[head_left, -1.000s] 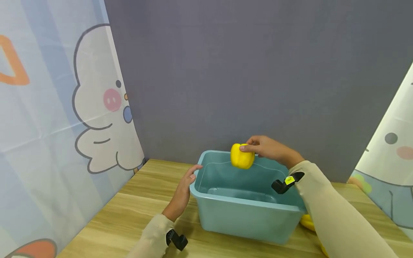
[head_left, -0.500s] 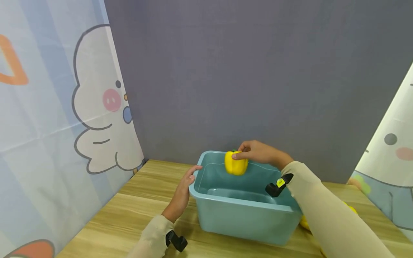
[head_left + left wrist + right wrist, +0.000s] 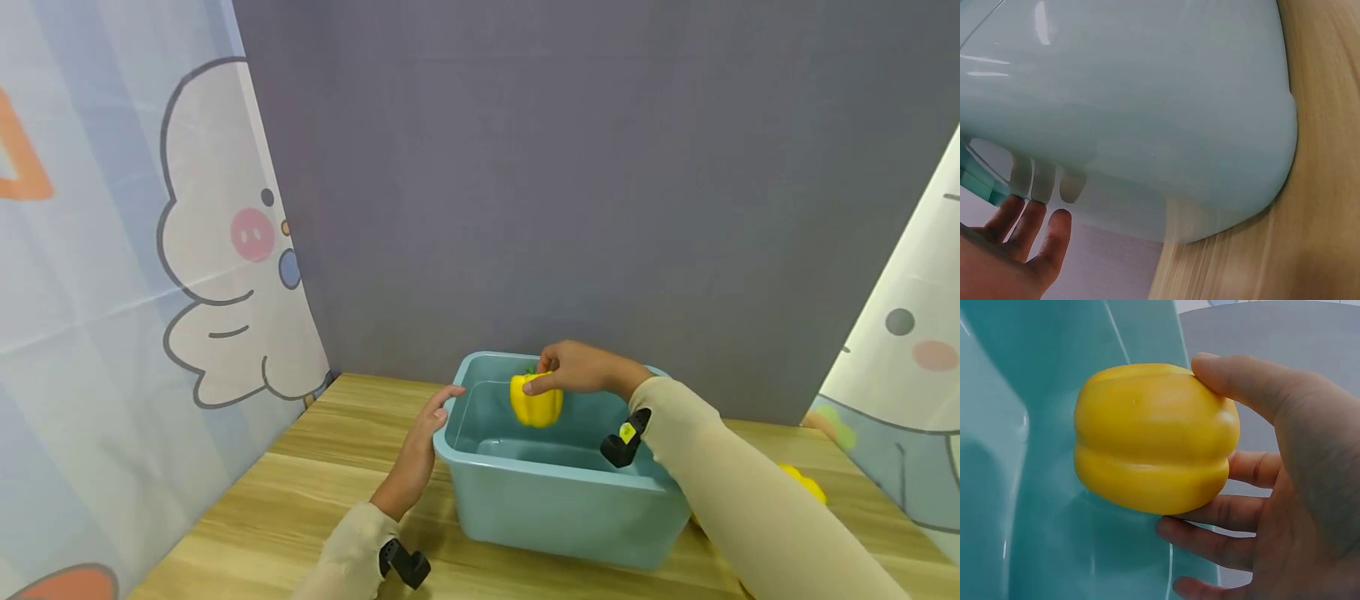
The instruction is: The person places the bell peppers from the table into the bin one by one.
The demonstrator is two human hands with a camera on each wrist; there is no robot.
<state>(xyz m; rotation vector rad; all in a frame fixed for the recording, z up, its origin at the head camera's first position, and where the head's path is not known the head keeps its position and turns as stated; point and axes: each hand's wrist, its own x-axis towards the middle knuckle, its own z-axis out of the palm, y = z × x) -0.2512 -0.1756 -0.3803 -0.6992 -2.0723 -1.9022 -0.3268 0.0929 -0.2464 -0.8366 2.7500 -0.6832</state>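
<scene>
A yellow bell pepper (image 3: pixel 537 407) with a green stem hangs inside the upper part of a teal plastic tub (image 3: pixel 558 515). My right hand (image 3: pixel 587 367) holds it, and in the right wrist view the thumb lies on one side of the pepper (image 3: pixel 1150 434) with fingers on the other. The part of the pepper facing the palm is hidden. At the tub's left end, my left hand (image 3: pixel 414 457) rests against the rim. The left wrist view has its fairly straight fingers (image 3: pixel 1055 244) touching the outer wall of the tub (image 3: pixel 1166 112).
More yellow items lie right of the tub, partly behind my right sleeve; one (image 3: pixel 804 483) shows beyond the forearm. A wooden table (image 3: pixel 300 492) carries the tub. A grey panel (image 3: pixel 525 183) stands behind, with a cartoon-printed curtain (image 3: pixel 97 350) at left.
My right hand has carried the bell pepper left and down, from above the rim into the tub. The pepper has tipped so its green stem shows on top. My left hand stays at the rim.
</scene>
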